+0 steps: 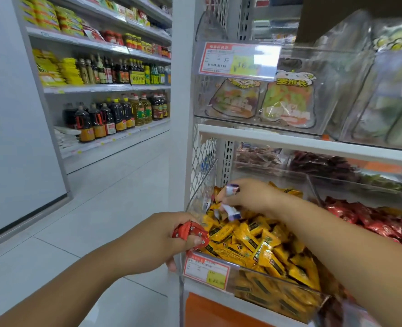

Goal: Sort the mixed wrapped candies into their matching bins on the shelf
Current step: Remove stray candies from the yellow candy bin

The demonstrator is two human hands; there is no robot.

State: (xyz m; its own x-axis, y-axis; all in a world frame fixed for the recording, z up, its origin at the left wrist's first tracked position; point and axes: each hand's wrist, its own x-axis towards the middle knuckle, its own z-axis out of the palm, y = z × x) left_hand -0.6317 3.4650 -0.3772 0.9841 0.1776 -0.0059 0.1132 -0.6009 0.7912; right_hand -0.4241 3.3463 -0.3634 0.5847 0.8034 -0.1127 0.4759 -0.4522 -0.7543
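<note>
Yellow candies [254,239] fill the clear front bin [277,300], and the strays are what's getting fished out. Right hand [251,197] is over the pile, fingers pinching a couple of white-and-purple candies [232,212]. Left hand [157,239], about 8 o'clock from it, is curled round a few red candies [190,233]. The matching red heap [372,220] sits at 3 o'clock. These look feather-light, crinkly and slick, so I'd pinch the crimped wrapper ends, not the slippery middle.

white-purple candies [231,212]: 2 | yellow candies [249,237]: dozens | red candies [188,231]: many | price labels [237,60]: 3
</note>
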